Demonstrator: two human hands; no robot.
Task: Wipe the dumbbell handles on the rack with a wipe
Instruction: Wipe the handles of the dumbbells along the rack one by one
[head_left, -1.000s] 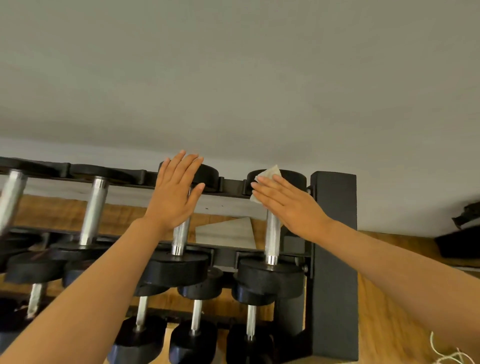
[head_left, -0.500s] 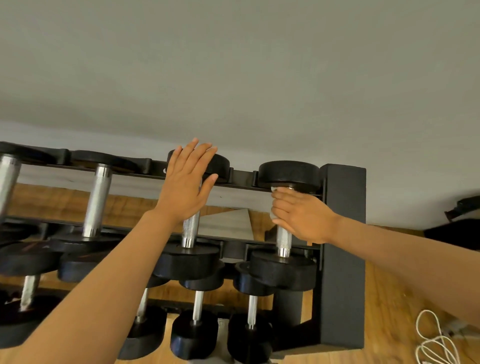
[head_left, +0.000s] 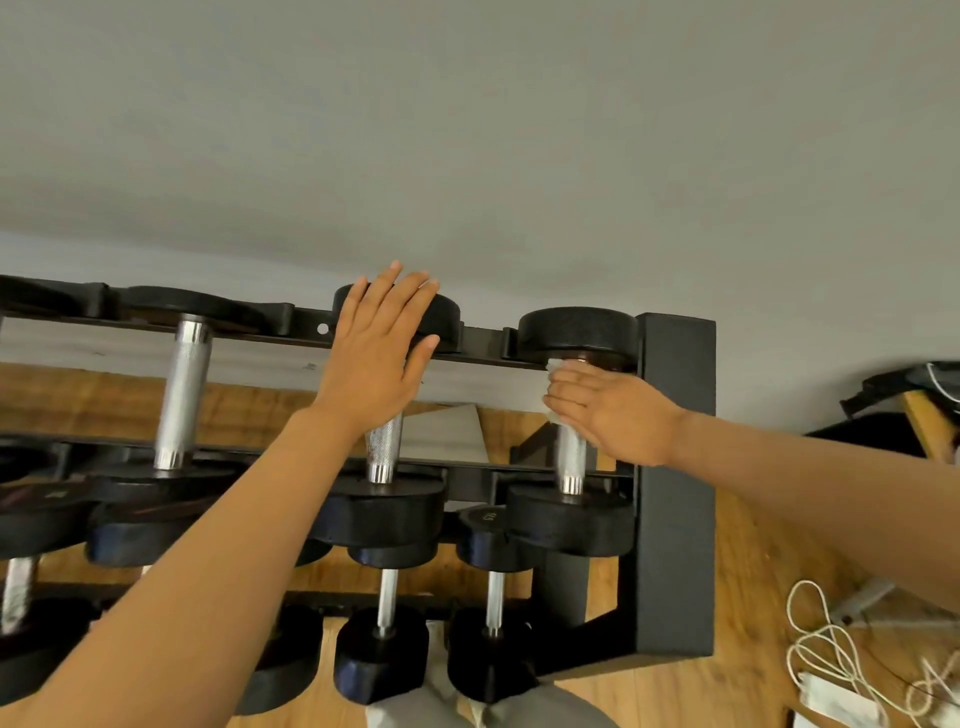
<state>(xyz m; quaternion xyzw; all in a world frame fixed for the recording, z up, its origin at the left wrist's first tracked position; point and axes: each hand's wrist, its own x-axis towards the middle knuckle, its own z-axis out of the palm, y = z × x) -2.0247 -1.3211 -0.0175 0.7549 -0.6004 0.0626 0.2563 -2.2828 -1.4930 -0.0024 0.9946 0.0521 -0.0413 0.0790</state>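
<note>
here, right hand (head_left: 618, 415) fingers grasping white wipe (head_left: 555, 365) round knurled chrome handle (head_left: 570, 462), left hand (head_left: 374, 358) flat, released

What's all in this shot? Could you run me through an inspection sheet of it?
Surface: wooden floor under a black rack.
Job's things: white wipe wrapped on the rightmost top-row dumbbell handle; more dumbbells on the rows below.
Clutter: white item on the floor at lower right.
Hands: right hand grips the wipe round the handle; left hand rests flat, fingers straight, on the neighbouring dumbbell.
Cables: white cord looped on the floor.
Surroundings: plain grey wall; dark objects at far right.
</note>
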